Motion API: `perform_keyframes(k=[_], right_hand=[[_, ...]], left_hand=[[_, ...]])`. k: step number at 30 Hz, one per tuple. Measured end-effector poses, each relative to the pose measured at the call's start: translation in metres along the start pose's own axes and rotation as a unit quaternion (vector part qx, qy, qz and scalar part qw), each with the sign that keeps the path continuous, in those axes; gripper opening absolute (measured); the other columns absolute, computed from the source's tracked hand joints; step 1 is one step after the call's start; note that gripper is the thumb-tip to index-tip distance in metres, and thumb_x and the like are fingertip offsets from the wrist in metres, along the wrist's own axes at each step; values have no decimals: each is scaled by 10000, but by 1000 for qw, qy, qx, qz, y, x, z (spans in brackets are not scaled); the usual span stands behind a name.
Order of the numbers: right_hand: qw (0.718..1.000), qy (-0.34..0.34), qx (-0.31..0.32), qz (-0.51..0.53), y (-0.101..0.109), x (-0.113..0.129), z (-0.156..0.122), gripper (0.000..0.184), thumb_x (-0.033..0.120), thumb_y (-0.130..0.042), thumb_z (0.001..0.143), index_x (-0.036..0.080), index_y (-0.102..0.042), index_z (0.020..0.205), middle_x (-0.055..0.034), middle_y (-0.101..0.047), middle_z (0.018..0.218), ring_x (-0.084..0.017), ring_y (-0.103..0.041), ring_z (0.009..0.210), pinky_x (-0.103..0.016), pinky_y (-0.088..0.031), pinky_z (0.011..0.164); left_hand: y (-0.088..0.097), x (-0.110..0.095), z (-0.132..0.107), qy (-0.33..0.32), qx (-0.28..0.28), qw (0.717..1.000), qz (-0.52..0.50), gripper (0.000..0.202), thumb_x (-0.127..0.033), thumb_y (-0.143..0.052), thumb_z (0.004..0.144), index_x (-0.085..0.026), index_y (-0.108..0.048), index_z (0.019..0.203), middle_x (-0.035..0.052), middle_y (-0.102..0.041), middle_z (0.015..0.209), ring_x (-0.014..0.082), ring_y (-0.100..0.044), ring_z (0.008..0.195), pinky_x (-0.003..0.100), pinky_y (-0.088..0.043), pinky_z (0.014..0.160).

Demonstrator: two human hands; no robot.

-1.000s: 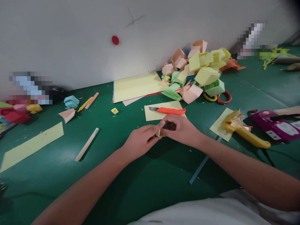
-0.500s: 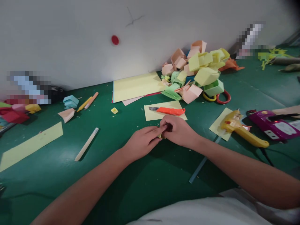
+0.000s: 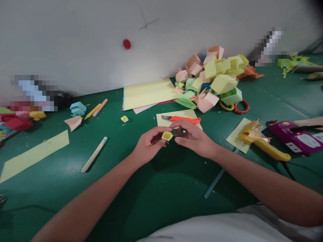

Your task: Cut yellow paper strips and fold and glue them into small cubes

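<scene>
Pinched between the thumb and fingers of my left hand [image 3: 151, 143] is a small folded yellow paper piece [image 3: 167, 135], its hollow side facing me. My right hand [image 3: 193, 139] is just to its right, thumb and fingers apart, with nothing seen between them. Behind my right hand an orange utility knife [image 3: 185, 119] lies on a pale yellow paper sheet [image 3: 163, 122], its blade out to the left. A similar tiny yellow paper piece [image 3: 124, 119] sits on the green table [image 3: 141, 201], left of the sheet.
A pile of folded paper shapes [image 3: 217, 75] stands against the wall, with red-handled scissors [image 3: 242, 107] beside it. On the right are a yellow glue gun [image 3: 264, 139] and a purple device [image 3: 295, 134]. Leftward lie a pale stick [image 3: 94, 154] and a paper strip [image 3: 35, 154].
My hands have drawn slightly apart. The yellow paper piece, mostly covered before, now shows in my left hand, while my right fingers have opened away from it.
</scene>
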State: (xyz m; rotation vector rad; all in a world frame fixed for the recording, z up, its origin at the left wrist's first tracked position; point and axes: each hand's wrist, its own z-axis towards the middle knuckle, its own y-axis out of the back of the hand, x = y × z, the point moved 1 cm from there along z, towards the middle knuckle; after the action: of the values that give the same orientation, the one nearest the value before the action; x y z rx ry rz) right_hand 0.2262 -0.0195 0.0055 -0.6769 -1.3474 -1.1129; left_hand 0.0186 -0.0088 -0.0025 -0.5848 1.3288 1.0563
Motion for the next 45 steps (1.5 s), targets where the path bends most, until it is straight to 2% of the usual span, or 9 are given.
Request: perform_keyframes(k=[6,12,17,21,26,30,35,39,45], right_hand=[[999,-7,-18,-48,0,2,0,286,249,-622,854,249,-602,1140,-73,-565,1228,-190,-586,952,-337,-551,754],[997,-13,-23,-70,2,0,0,255,259,-627,848,251,-622,1102,-74,-565,1239,-200,-610,961,-380,-567,803],[992,9,-38,-117,10,7,-2,223,296,-618,876,270,-643,1096,-74,-602,1204,-219,-616,1000,-360,-565,790],[977,8,8,-212,13,21,4,215,292,-606,886,279,-656,1094,-66,-612,1210,-217,-626,990,-353,-553,792],[940,61,87,-325,-16,28,72,261,275,-609,881,245,-662,1135,-83,-630,1190,-220,-638,937,-357,-533,771],[921,141,146,-334,-64,19,152,422,203,-650,855,211,-597,1274,-88,-588,1318,-235,-579,1125,-385,-459,995],[898,195,207,-335,-105,2,200,330,28,-649,788,191,-678,1074,-29,-659,1145,-204,-549,1123,-358,-391,1056],[898,197,217,-329,-94,-1,184,240,33,-563,832,189,-684,967,-33,-658,1055,-187,-573,1011,-329,-440,949],[941,121,159,-273,-45,23,97,274,189,-559,874,239,-601,1141,-35,-646,1058,-161,-604,808,-317,-525,736]], left_hand=[[3,2,4,17,-31,996,-86,289,-204,-621,838,-200,-632,1126,88,-671,1141,185,-687,893,272,-589,650],[7,-2,4,24,-29,997,-60,324,-248,-676,830,-201,-680,1151,78,-674,1153,142,-649,796,279,-596,681],[22,-17,-5,3,-43,988,149,343,-406,-640,900,-236,-679,1195,81,-640,1220,140,-628,809,270,-572,695],[46,-21,-35,32,-31,924,380,371,-475,-563,943,-248,-688,1209,73,-629,1177,144,-631,766,266,-535,630],[67,-9,-64,42,-38,878,474,345,-421,-580,932,-232,-699,1195,74,-642,1100,210,-653,932,305,-551,744],[70,-7,-66,49,-37,886,459,289,-376,-610,913,-232,-703,1145,68,-650,1045,224,-650,939,320,-541,741],[69,-9,-66,57,-58,905,418,228,-296,-610,901,-232,-674,1110,62,-681,1048,225,-648,927,348,-533,756],[67,-7,-67,47,-64,904,420,241,-282,-603,897,-232,-656,1127,70,-680,1108,255,-613,1029,417,-504,861],[49,-14,-68,42,-87,882,462,213,-323,-651,854,-252,-670,1055,72,-645,1215,330,-491,1218,500,-397,941]])
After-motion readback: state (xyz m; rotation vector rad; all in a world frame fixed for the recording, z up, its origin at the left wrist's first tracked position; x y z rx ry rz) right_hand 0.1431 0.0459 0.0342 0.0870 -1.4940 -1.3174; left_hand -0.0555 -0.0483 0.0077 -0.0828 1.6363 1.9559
